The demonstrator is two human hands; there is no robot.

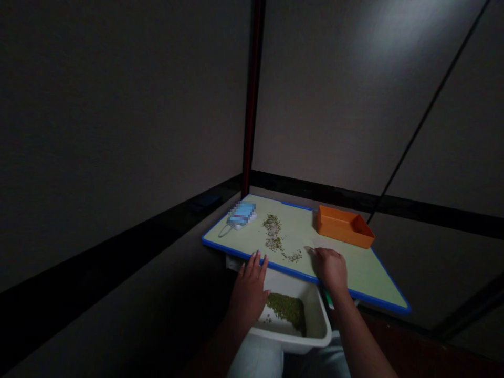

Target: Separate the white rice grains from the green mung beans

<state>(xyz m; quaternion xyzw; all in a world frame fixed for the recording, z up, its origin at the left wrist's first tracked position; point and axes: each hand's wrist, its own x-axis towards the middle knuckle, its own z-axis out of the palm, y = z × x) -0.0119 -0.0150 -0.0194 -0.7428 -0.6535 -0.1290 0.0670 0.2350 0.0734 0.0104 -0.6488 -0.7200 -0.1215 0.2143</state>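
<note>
My left hand (250, 286) rests with its fingers spread on the near blue edge of a pale yellow board (236, 236). In my right hand (333, 266), closed above the board, is a small thin tool (309, 248); its pale tip points left and its kind cannot be made out. Left of that tip lies a short curved line of small seeds or grains (293, 257). Farther left, a longer heap of mixed green and pale grains (273, 231) stretches across the board. Below the board's near edge, a white tub (321, 312) holds green grains (289, 310).
An orange open box (342, 226) stands at the board's back right. A blurred blue object (242, 213) with a looped cord sits at the back left. Walls (354, 121) close in behind and on the left. The tub is above my lap.
</note>
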